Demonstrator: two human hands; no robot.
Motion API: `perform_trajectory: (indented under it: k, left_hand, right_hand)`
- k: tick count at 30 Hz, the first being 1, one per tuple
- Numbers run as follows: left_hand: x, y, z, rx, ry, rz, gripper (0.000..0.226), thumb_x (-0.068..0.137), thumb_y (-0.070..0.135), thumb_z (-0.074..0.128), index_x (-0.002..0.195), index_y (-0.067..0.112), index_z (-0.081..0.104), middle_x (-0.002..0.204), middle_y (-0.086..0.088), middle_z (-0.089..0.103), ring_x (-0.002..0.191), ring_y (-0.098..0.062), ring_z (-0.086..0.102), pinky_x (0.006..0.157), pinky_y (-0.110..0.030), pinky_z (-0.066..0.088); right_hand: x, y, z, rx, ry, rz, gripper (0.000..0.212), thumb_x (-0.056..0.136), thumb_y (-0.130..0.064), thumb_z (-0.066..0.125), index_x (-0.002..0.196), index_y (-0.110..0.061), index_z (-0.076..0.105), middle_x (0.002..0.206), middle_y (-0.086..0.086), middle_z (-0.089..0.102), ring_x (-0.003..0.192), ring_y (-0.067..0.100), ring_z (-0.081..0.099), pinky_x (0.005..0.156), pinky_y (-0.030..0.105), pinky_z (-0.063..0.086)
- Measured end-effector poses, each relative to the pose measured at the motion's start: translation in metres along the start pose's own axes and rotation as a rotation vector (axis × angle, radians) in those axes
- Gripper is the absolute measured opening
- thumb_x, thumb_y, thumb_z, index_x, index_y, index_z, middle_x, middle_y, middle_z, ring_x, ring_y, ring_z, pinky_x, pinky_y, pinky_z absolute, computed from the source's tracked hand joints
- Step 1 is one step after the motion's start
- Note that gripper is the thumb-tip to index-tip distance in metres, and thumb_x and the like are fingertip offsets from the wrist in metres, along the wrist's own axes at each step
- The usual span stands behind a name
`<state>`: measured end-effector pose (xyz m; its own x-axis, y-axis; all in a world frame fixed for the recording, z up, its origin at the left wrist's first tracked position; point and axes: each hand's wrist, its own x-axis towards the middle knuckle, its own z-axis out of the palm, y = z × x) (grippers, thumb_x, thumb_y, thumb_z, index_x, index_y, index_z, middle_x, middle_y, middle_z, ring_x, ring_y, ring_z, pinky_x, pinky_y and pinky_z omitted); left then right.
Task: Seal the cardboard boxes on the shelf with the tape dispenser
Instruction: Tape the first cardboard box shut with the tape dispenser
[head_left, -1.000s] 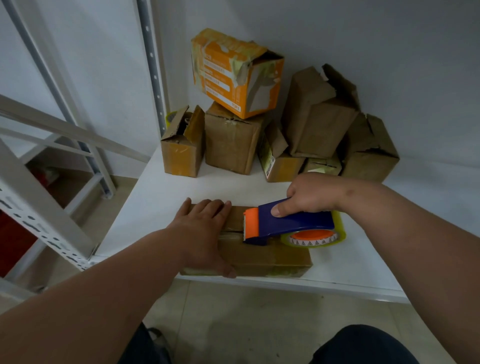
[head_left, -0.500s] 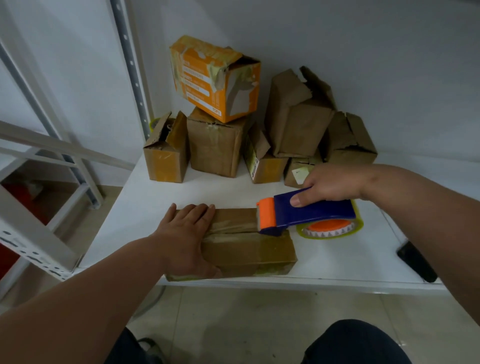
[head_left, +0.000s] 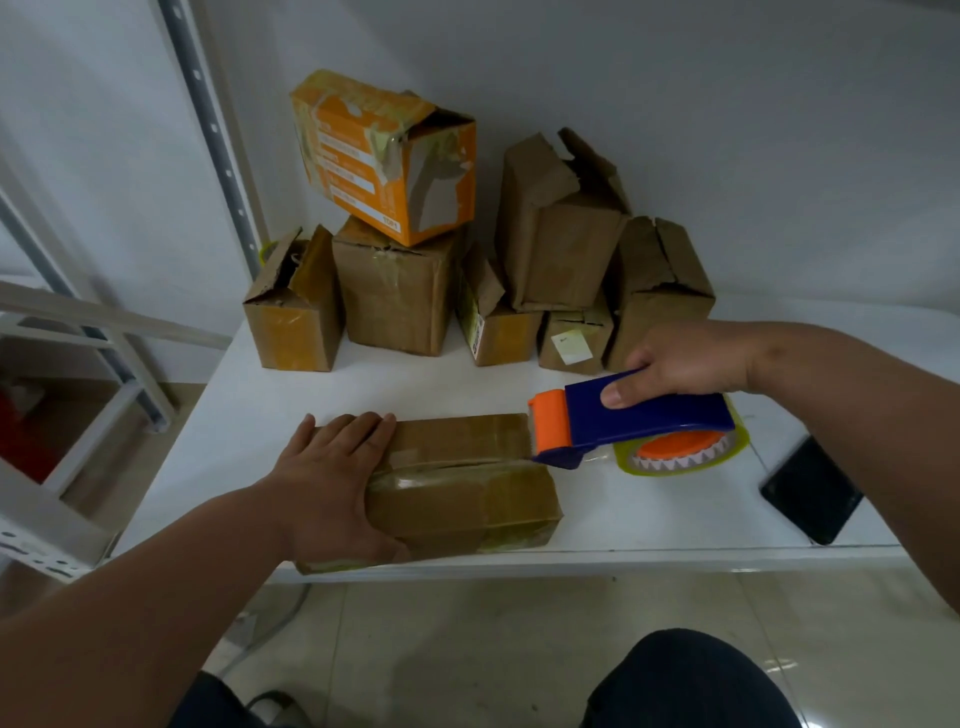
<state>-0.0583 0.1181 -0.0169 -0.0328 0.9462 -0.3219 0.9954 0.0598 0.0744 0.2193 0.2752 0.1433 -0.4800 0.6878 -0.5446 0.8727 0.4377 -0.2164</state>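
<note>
A flat brown cardboard box (head_left: 467, 483) lies near the front edge of the white shelf (head_left: 649, 514), glossy tape along its top seam. My left hand (head_left: 332, 478) presses flat on the box's left end, thumb down its front side. My right hand (head_left: 680, 358) grips the blue handle of the tape dispenser (head_left: 634, 421). Its orange head sits at the box's right end, over the seam. The tape roll hangs off the box, above the shelf.
Several worn brown boxes (head_left: 566, 244) are piled against the back wall, an orange box (head_left: 384, 156) tilted on top of one. A black phone (head_left: 810, 488) lies at the shelf's right front. Grey shelf uprights (head_left: 208, 119) stand to the left.
My right hand has drawn the dispenser rightward along the seam, from the box's middle to its right end. My left hand stays on the box's left end.
</note>
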Motion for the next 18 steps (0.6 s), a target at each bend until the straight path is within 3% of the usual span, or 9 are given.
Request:
perform_trajectory:
  k: [11,18]
  left_hand:
    - [0.0,-0.002,-0.004,0.01,-0.014,0.016,0.131,0.061,0.09,0.051,0.15,0.03,-0.024,0.162,0.005,-0.013,0.149,-0.019,-0.011,0.118,-0.044,-0.014]
    - [0.003,-0.008,-0.007,0.032,-0.03,0.033,0.131,0.06,0.092,0.048,0.149,0.03,-0.027,0.162,0.005,-0.014,0.149,-0.019,-0.011,0.119,-0.045,-0.014]
  right_hand:
    - [0.001,0.014,0.001,0.011,-0.066,-0.01,0.03,0.089,-0.047,0.058,0.081,-0.018,0.064,0.073,-0.005,0.066,0.062,0.006,0.062,0.056,0.016,0.045]
    - [0.002,0.039,0.0,-0.075,-0.046,0.06,0.035,0.087,-0.05,0.06,0.076,-0.017,0.063,0.071,-0.003,0.062,0.061,0.008,0.058,0.056,0.018,0.04]
